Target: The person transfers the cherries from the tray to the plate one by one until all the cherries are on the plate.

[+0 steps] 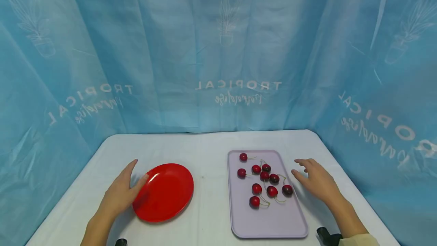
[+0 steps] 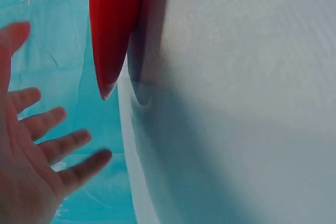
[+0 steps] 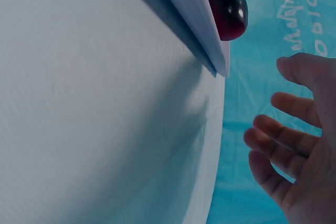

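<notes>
A round red plate lies on the left half of the white table. My left hand hovers at its left side, fingers spread, the thumb overlapping the rim in the head view. The left wrist view shows that hand with nothing in it, beside the plate's edge. On the right, a pale purple tray carries several dark red cherries with green stems. To the right of the tray hangs my right hand, fingers loosely bent and holding nothing. In the right wrist view a dark cherry shows over the tray's edge.
The white table has a strip of cloth surface between plate and tray. Blue curtains with printed lettering stand behind the table and along both sides. Black wrist-camera parts show by the right wrist.
</notes>
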Available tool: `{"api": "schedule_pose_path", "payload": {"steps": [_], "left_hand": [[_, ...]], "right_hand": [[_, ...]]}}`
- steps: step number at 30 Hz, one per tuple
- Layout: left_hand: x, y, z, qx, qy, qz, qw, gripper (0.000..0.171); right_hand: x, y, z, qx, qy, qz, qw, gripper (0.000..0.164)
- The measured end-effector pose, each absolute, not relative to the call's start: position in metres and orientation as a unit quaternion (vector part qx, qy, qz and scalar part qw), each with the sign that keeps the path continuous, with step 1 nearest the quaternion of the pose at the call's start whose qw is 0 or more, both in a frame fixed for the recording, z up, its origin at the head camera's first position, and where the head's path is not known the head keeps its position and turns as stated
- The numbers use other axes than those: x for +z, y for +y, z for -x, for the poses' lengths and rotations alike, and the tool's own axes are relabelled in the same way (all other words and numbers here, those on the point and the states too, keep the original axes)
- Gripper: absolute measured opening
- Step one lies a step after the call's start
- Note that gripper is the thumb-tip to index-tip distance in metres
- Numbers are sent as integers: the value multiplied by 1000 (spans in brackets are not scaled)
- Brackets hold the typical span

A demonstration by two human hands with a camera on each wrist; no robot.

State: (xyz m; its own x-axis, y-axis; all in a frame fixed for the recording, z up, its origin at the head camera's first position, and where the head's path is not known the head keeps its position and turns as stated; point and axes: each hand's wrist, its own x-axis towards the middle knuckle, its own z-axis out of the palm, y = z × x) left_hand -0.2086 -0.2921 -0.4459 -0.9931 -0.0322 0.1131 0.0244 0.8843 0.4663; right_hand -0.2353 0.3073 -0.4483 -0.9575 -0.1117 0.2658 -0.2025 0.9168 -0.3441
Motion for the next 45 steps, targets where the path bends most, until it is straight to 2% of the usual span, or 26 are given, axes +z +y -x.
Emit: {"api": "schedule_pose_path", "payload": {"steps": [7,14,28,34,39,45], "left_hand": [[-448,-296,208,-334,-939,-38,77,75],[-453,-299,203,-329,-937,-62,100,54],[-447,-298,205,-443,-889,-109,-36,58],[-451,-297,204,-468,-876,-114,-37,52],[-457,-298,204,-484,-865,-128,-34,45],[-461,-299,205,-488,-862,-135,-34,43]], "right_hand": [[-448,301,239,217,-964,-95,118,34],[-454,298,244,265,-956,-93,84,23],[-458,292,254,314,-946,-72,34,25],[-462,290,252,312,-946,-75,37,21],[-463,291,255,311,-947,-78,13,23],[-468,288,257,330,-941,-71,-6,24]]}}
